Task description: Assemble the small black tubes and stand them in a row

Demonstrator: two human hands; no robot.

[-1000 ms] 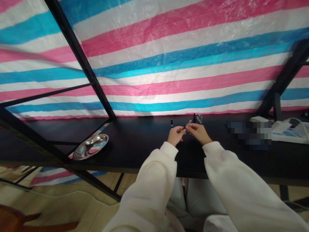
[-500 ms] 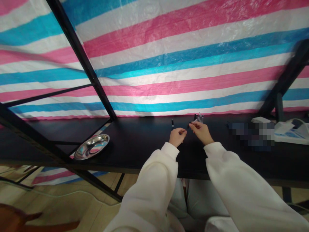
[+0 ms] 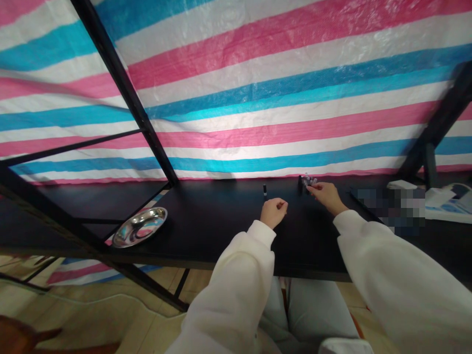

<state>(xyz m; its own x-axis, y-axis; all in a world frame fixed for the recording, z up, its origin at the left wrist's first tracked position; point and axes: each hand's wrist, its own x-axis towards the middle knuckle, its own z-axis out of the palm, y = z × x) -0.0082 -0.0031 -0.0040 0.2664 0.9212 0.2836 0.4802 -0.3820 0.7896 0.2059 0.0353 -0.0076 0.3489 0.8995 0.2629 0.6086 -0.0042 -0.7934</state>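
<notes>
My left hand (image 3: 273,213) hovers over the black table with its fingers curled together; whatever they may hold is hidden. Just beyond it stands a small black cylinder (image 3: 264,190) with a pale band near its base. Farther right, my right hand (image 3: 326,196) reaches forward, thumb and fingers pinched at the edge of a cluster of small clear and whitish pieces (image 3: 309,180). What lies between those fingertips is too small to make out. A short dark upright piece (image 3: 300,183) stands at the left side of the cluster.
A shiny oval metal dish (image 3: 140,227) sits on the black table (image 3: 214,221) at left, beside a black frame post (image 3: 121,83). At right are a blurred-out patch (image 3: 394,209) and white items with a cable (image 3: 442,199). A striped sheet (image 3: 258,98) hangs behind.
My right hand has moved right, away from my left hand, to the cluster of small pieces. A small dark piece near its fingertips earlier no longer shows there. My left hand stays nearly in place.
</notes>
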